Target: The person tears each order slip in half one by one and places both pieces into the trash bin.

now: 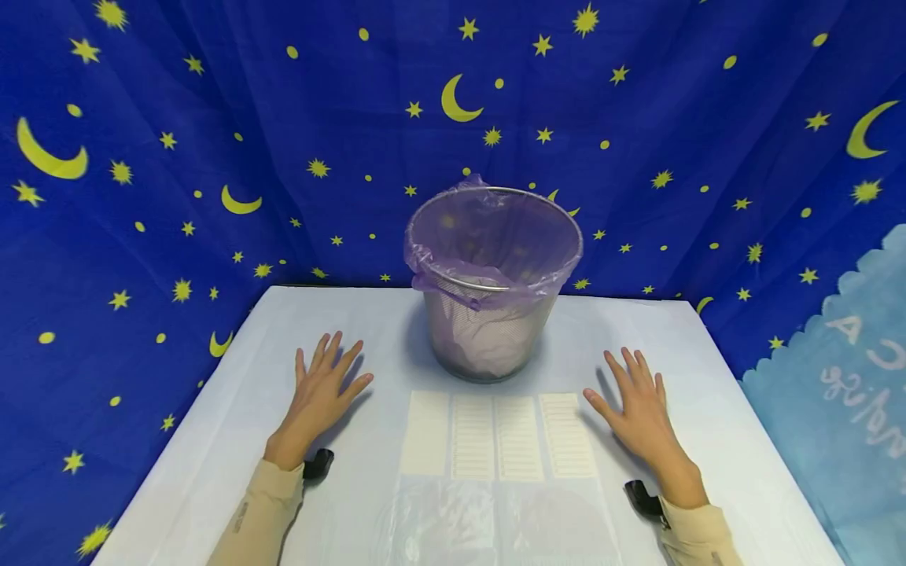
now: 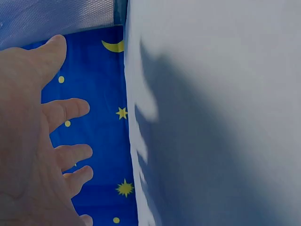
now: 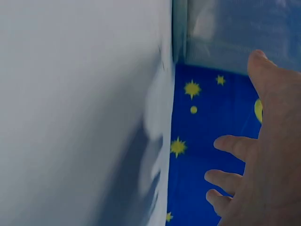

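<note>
Left sleeve [image 1: 259, 512] and three paper strips [image 1: 520, 437] bear unreadable print.

You can read a white letter A [image 1: 845, 329] on the light-blue cloth [image 1: 796, 405] — its other lettering is unclear. Marks on your left sleeve [image 1: 256, 507] and the pale strips [image 1: 520, 440] are too small — illegible.

The head camera looked forward and down from the near side of the mesh bin [image 1: 488, 338], standing farthest back. Sideways-tipped wrist cameras [image 1: 320, 465], close to the left hand [image 1: 317, 397] and right hand [image 1: 637, 413] either side of the bin, faced the starry curtain [image 1: 276, 118]; head and left wrist views shared the bin's side.
</note>
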Available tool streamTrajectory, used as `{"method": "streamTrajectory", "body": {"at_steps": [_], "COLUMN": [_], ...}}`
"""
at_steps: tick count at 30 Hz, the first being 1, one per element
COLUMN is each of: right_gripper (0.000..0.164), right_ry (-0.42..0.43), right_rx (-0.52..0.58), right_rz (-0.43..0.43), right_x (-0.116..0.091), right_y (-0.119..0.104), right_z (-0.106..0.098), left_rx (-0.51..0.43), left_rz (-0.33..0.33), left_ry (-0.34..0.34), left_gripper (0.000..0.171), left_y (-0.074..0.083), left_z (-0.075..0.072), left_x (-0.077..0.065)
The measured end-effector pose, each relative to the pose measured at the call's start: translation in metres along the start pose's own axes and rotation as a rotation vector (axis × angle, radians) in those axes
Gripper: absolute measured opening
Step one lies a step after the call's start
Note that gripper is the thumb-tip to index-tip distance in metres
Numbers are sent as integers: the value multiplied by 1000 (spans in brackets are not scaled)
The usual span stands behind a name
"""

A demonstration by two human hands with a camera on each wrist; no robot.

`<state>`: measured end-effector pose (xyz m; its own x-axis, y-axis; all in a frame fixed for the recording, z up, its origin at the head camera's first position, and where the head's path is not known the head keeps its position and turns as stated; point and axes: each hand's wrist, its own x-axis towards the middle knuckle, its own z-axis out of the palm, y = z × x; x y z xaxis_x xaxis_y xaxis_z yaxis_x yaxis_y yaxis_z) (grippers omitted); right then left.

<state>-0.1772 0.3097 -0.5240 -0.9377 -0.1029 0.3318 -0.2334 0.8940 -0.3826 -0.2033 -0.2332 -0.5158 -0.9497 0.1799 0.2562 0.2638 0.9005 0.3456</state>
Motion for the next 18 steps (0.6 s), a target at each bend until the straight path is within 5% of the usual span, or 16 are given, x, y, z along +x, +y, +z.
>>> {"method": "streamTrajectory", "body": {"at_steps": [18], "right_gripper": [80], "right_ry": [-79], "right_rx": [92], "right_rz": [-121], "right_x": [-3], "right_y": [-53], "right_z": [20], "left_rx": [-52], "left_rz": [72], "left_ry": [-40], "left_gripper": [71], "left_y": [21], "left_z": [10], "left_x": [-1]}}
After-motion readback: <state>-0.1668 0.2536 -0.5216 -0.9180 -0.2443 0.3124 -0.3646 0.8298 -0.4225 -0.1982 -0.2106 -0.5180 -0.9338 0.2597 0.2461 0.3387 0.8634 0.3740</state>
